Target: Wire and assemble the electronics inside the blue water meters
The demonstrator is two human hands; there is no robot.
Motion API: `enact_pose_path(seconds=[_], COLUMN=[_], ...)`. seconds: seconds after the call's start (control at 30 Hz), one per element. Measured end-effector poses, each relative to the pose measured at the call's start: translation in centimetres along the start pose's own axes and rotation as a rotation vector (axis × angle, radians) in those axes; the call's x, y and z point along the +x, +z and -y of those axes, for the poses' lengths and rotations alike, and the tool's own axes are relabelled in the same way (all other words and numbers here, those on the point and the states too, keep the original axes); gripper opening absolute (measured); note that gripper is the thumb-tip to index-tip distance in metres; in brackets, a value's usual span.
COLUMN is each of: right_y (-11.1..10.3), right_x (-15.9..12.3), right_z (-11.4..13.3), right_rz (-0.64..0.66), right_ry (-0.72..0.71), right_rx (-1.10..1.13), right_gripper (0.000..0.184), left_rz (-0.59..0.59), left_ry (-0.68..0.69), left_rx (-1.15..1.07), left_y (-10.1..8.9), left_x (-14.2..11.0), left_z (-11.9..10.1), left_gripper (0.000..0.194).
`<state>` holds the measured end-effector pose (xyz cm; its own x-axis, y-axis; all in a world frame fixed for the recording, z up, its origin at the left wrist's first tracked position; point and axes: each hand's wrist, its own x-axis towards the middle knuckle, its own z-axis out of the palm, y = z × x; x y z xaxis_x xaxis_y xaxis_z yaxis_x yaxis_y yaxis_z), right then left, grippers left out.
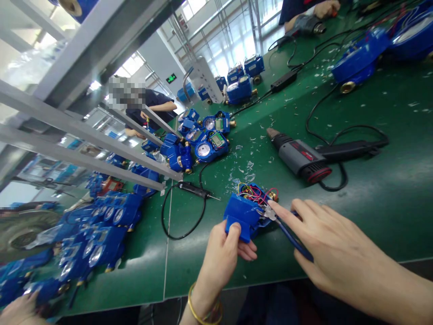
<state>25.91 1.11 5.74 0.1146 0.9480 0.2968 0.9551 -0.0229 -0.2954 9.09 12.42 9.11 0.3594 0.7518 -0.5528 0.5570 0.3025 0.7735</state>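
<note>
Blue meter [241,211]: glossy housing, pink, yellow and white wires [251,192] spilling from its opening (quite a tangle), brass fitting [272,196] alongside.
Table [189,268]: meter close to the near edge; pale shavings [248,169] beyond it, heat gun [301,158] farther right, thin-tipped tool [193,188] left.
Left grip [227,246]: thumb and fingers pinching the housing's near-left corner.
Right grip [328,234]: closed around blue-handled pliers [293,239], right of the meter, plier tips at its wires.
</note>
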Motion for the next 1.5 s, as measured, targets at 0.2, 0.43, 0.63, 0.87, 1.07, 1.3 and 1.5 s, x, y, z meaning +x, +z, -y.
enact_pose_path(seconds=[0.2,0.43,0.63,0.87,1.07,1.3,1.5], right_y=[-0.9,-1.3,-0.9,-0.1,0.1,-0.1,-1.1], right_x=[0.6,0.9,0.9,0.3,0.9,0.9,0.5], right_z=[0.0,0.4,1.2,1.4,0.2,-0.5,-0.9], right_rz=[-0.002,-0.033,-0.098,-0.192,-0.24,-0.233,-0.146], right_ry=[-0.046,-0.05,-0.031,-0.102,-0.209,-0.286,-0.047], right_rx=[-0.025,-0.073,-0.167,-0.376,-0.416,-0.038,-0.087], right_gripper=[0.065,0.064,0.065,0.058,0.056,0.06,0.065], left_rz=[0.049,0.067,0.093,0.086,0.066,0.066,0.082], left_ry=[-0.006,-0.013,-0.009,-0.006,-0.018,-0.018,-0.02], left_rx=[0.082,0.098,0.027,-0.041,-0.099,-0.182,-0.168], left_y=[-0.4,-0.7,-0.7,-0.4,-0.5,-0.3,0.0], left_x=[0.0,0.2,0.3,0.2,0.4,0.7,0.7], left_z=[-0.3,-0.5,-0.1,-0.5,-0.4,-0.5,-0.6], left_gripper=[0.042,0.042,0.041,0.045,0.046,0.046,0.051])
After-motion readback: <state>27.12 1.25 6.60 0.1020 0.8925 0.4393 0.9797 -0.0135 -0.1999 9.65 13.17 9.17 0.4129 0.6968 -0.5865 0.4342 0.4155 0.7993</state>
